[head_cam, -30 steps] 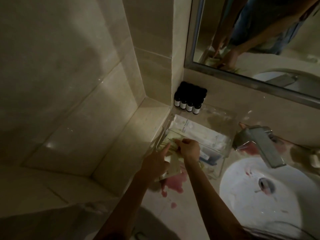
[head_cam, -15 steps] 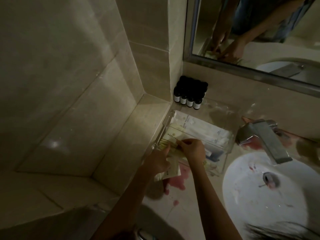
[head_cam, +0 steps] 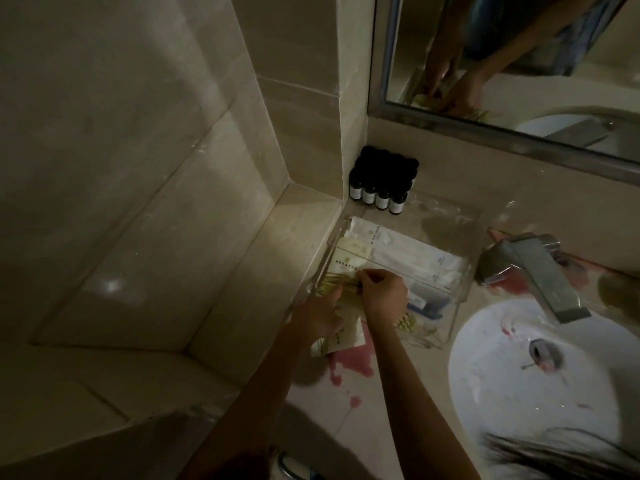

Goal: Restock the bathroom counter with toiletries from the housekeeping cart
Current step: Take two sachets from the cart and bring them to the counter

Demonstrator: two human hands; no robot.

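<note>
A dim bathroom, seen from above. A pale surface [head_cam: 374, 427] with pink stains meets tiled walls on its left and rear edges, under a mirror [head_cam: 519, 64]. A white sink [head_cam: 502, 382] is set into the right side, and a metal faucet [head_cam: 533, 271] reaches over it.

Near the rear left corner lies a clear tray [head_cam: 460, 299]. It holds long white packets [head_cam: 408, 251] and smaller yellowish ones. Behind it, tight in the corner, stands a cluster of dark bottles [head_cam: 377, 188].

Both hands work at the tray's front left. The left hand [head_cam: 318, 317] grips a small stack of packets [head_cam: 343, 341] that hangs over the tray's front edge. The right hand [head_cam: 382, 296] pinches a yellowish packet [head_cam: 339, 284] between thumb and fingertips, inside the tray.

Restocking looks partway done: the bottles are set out and the tray is partly filled, but the stack in the left hand is left to place. The cart is out of view.
</note>
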